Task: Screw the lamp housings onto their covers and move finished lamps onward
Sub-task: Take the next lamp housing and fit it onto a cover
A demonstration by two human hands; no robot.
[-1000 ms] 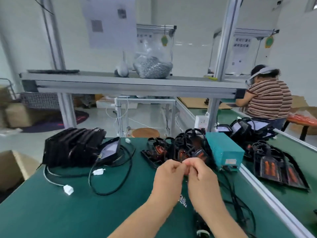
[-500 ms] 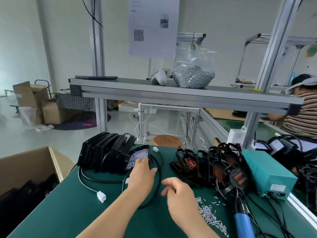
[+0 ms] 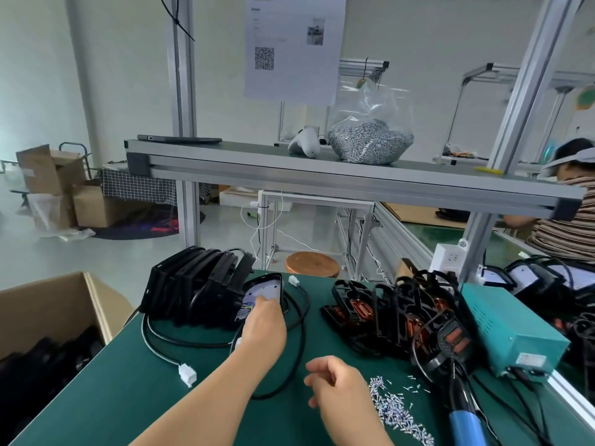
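On the left, the row of black housings (image 3: 193, 288) is standing on edge at the far corner of the green mat (image 3: 112, 397). Leaning against its right end is the lamp housing (image 3: 265, 289) that matters, pale face tilting toward us. The left hand (image 3: 264, 331) is reaching straight ahead to it, fingers curling over its near lower edge and gripping it from below. The housing's long axis is running up and away from the knuckles. Moving right, the right hand (image 3: 336, 386) is hovering well short of it, fingers loosely bent and holding nothing I can see, just beside the loose screws (image 3: 394, 410). The left is plainly the nearer hand, so I'm judging the draw comes back toward the body.
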